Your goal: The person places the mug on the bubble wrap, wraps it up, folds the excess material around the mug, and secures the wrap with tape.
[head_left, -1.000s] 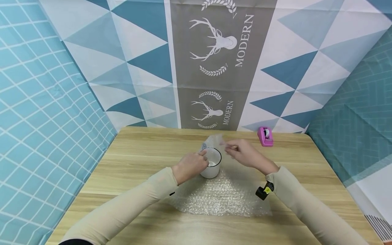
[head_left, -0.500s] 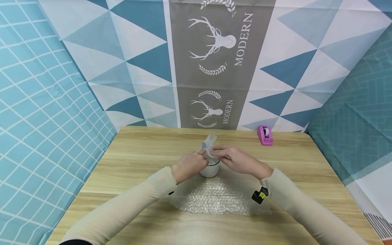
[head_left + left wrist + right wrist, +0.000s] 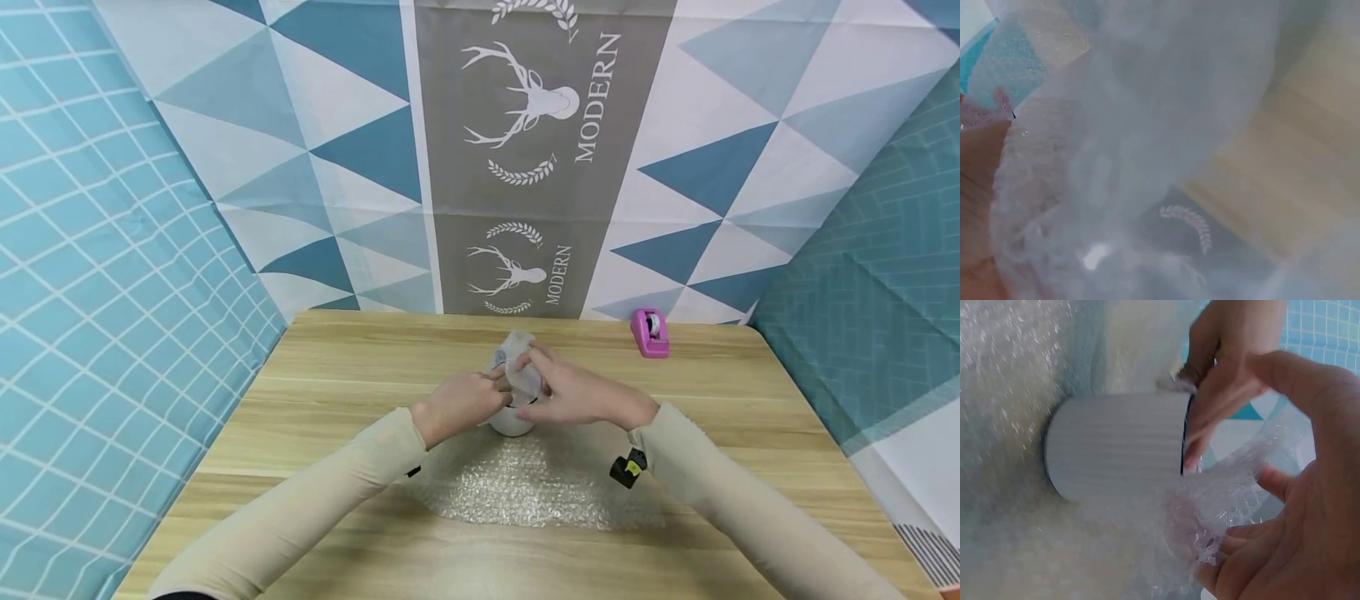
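Note:
A white mug (image 3: pixel 512 422) with a dark rim stands upright on a sheet of bubble wrap (image 3: pixel 525 487), part of which is folded up over the mug's top. My left hand (image 3: pixel 461 406) is at the rim, fingers curled over it and holding the wrap there; some fingertips reach inside the mug (image 3: pixel 1119 444). From the other side my right hand (image 3: pixel 581 392) curves round the raised wrap, fingers on its upper part and thumb low by the mug. Bubble wrap (image 3: pixel 1166 94) fills most of the left wrist view and hides the left fingertips.
A pink tape dispenser (image 3: pixel 649 333) stands at the back right of the wooden table (image 3: pixel 360 350). Patterned cloth (image 3: pixel 360 167) hangs behind the table and at both sides. The front part of the wrap lies flat towards the near edge.
My right hand has moved left to the mug, bringing the bubble wrap over its opening, and its fingers have since spread round the wrap. The left hand stays at the rim.

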`<state>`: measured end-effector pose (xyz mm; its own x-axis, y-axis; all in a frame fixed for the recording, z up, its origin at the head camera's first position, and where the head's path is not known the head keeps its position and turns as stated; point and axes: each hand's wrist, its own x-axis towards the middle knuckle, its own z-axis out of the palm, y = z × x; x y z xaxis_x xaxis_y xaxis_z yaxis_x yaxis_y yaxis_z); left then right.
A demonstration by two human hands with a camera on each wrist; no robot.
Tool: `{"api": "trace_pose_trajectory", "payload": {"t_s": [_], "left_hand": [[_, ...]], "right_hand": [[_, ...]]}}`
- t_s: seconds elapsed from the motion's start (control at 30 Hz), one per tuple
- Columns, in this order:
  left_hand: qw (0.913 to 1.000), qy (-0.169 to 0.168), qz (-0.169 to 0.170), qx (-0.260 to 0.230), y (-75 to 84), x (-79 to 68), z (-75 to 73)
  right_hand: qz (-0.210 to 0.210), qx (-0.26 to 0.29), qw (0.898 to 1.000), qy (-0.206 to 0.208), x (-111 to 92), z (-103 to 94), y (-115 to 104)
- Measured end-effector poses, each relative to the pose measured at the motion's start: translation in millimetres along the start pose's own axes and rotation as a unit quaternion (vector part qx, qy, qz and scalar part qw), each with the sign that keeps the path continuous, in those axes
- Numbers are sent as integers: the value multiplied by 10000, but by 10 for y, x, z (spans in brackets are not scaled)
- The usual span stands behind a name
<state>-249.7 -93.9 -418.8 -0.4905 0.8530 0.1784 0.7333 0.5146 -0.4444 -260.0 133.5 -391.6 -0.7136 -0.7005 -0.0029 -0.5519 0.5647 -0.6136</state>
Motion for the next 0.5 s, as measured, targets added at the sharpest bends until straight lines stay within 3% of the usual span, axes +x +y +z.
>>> {"api": "trace_pose_trajectory", "payload": {"t_s": [0.17,0.3,0.5], "left_hand": [[9995,-307,-56,-65,0,29,-16],[9994,-333,28,29,7,40,-25],[9998,-186,88,8,11,44,-25]], "right_hand": [[343,135,9993,109,107,-65,58],[524,-84,9984,170,143,-119,59],[258,-142,9976,619,136,-189,25]]}}
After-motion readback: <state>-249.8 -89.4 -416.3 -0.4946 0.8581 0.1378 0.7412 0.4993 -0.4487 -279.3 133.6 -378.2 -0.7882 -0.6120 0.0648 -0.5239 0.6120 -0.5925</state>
